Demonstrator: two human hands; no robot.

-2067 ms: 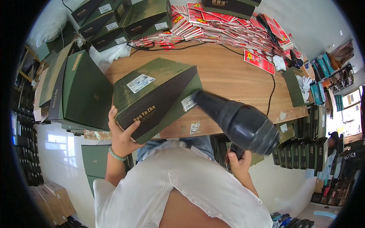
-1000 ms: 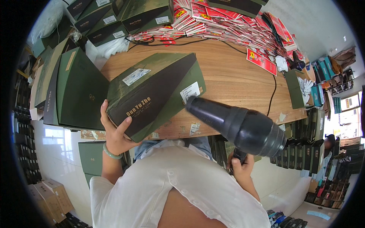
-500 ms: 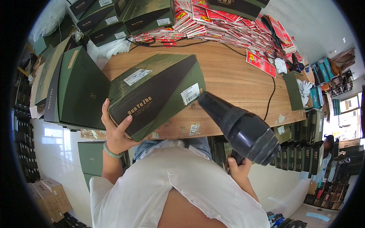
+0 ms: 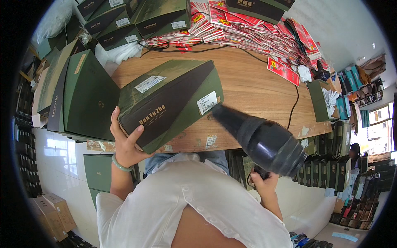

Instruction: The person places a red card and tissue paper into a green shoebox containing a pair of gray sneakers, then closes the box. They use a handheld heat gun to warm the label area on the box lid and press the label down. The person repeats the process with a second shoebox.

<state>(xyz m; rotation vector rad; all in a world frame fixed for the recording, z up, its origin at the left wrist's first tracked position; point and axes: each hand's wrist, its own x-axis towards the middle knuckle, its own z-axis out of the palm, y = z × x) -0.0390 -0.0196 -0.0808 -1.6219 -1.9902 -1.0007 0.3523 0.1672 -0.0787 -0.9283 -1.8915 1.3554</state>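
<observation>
A green and dark-brown shoebox (image 4: 173, 103) is tilted over the near part of the wooden table. My left hand (image 4: 130, 134) grips its near left corner, thumb on the front face and fingers along the left side. A white barcode label (image 4: 207, 102) sits at the right end of the front face, and another sticker (image 4: 150, 83) is on the top. In my right hand (image 4: 264, 184) is the handle of a black hair dryer (image 4: 262, 142), slightly blurred. Its nozzle points up and left, close to the barcode label; whether it touches cannot be told.
Large green boxes (image 4: 89, 95) stand at the left table edge, more (image 4: 163, 18) at the back left. Red printed cards (image 4: 248, 31) are heaped along the back. A black cord (image 4: 294, 108) crosses the table's right side. An open box (image 4: 320, 99) stands right; shelved boxes line the floor.
The hair dryer has shifted slightly, its nozzle a little lower and further left along the label. My right hand has moved slightly right with it. The shoebox and my left hand stay almost still.
</observation>
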